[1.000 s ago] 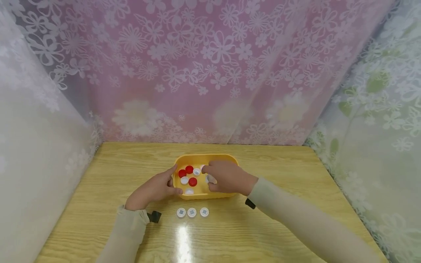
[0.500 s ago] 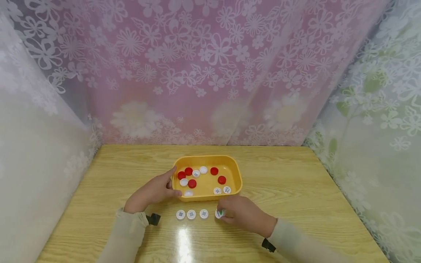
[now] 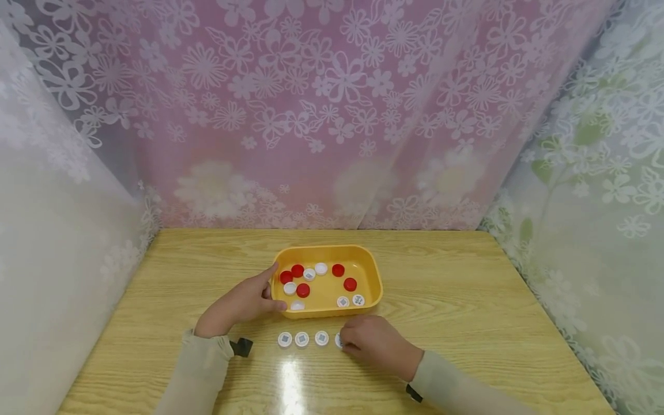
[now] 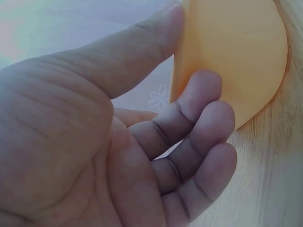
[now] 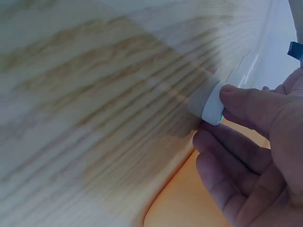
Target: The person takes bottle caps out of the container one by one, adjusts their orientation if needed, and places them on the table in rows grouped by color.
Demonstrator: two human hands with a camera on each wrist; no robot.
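My left hand [image 3: 241, 298] holds the left end of a yellow plastic basket [image 3: 317, 314]. In the left wrist view its thumb lies on the basket's rim and the curled fingertips are against the outer wall. My right hand [image 3: 381, 344] is in front of the basket, pinching a white bottle cap [image 5: 213, 104] at the tabletop between thumb and fingers. To its left, three white bottle caps with printed tops, the middle one [image 3: 302, 339] among them, lie in a row. Inside the basket are several red bottle caps [image 3: 303, 290] and white bottle caps [image 3: 321, 269].
The wood-grain table [image 3: 456, 288] extends on both sides of the basket. A pink flowered curtain [image 3: 332, 115] hangs along its back edge, with pale curtains [image 3: 596, 202] at the sides.
My right hand has come out of the basket toward me with a white bottle cap, bringing it to the right end of the row. The left hand keeps its place on the basket.
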